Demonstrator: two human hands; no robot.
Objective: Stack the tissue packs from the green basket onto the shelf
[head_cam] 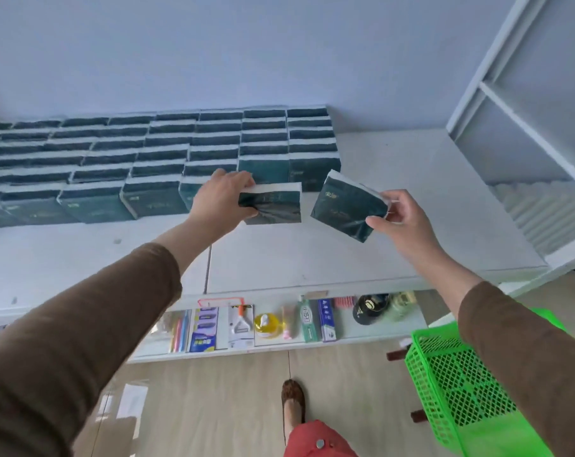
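Dark green tissue packs with white edges stand stacked in several columns (154, 150) against the wall on the white shelf (394, 225). My left hand (220, 196) grips one pack (273, 203) by its left end, just in front of the stack's right part. My right hand (398, 216) holds a second pack (347, 209) by its right corner, tilted, above the bare shelf to the right of the stack. The green mesh basket (457, 380) sits low at the right, partly hidden by my right sleeve.
A lower shelf (361, 334) carries small goods: packaged tools, a yellow item, toothpaste boxes, dark bottles. A white shelving unit (526, 127) rises at the right. Below are tan floor tiles, my shoe and a red garment.
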